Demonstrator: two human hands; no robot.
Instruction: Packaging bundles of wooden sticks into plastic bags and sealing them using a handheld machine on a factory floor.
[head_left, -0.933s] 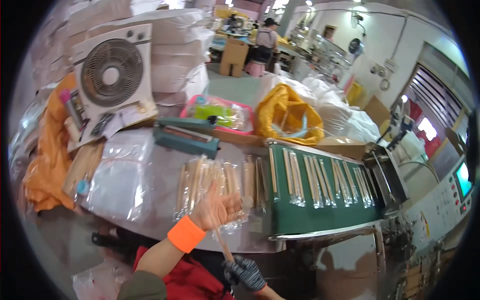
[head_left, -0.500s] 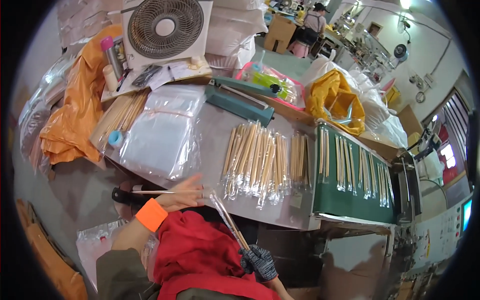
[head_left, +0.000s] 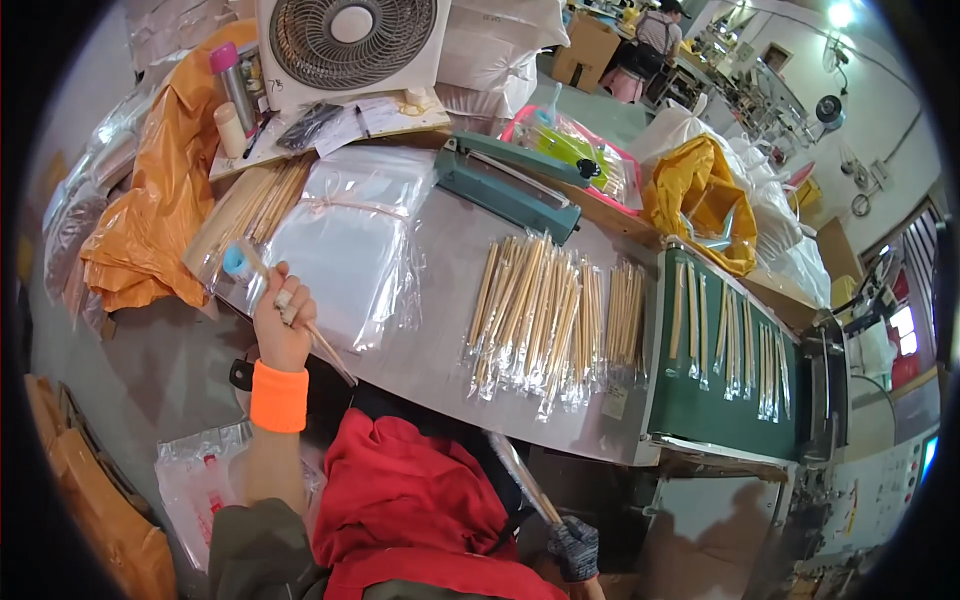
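My left hand (head_left: 283, 320), in an orange wristband with pale wraps on its fingers, is closed round a thin wooden stick (head_left: 329, 352). The stick slants across the table's front left edge, beside a light-blue ring-shaped roll (head_left: 236, 262). Low on the right, my right hand (head_left: 573, 548) wears a grey knit glove. It grips the lower end of wooden sticks in a clear sleeve (head_left: 522, 475), tilted up to the left in front of the table. Just beyond my left hand lies a stack of clear plastic bags (head_left: 345, 235), tied across with a band.
Wrapped sticks (head_left: 540, 320) lie piled mid-table; more rest in groups on a green belt (head_left: 700, 400) at right. A teal bag sealer (head_left: 505, 190), a fan (head_left: 350, 45) and loose sticks (head_left: 260, 205) stand or lie behind. A person (head_left: 655, 45) is far off.
My left hand has moved left and up, and its spread fingers have closed round the stick. My right hand has shifted right and down with the sleeved sticks. The view has shifted slightly.
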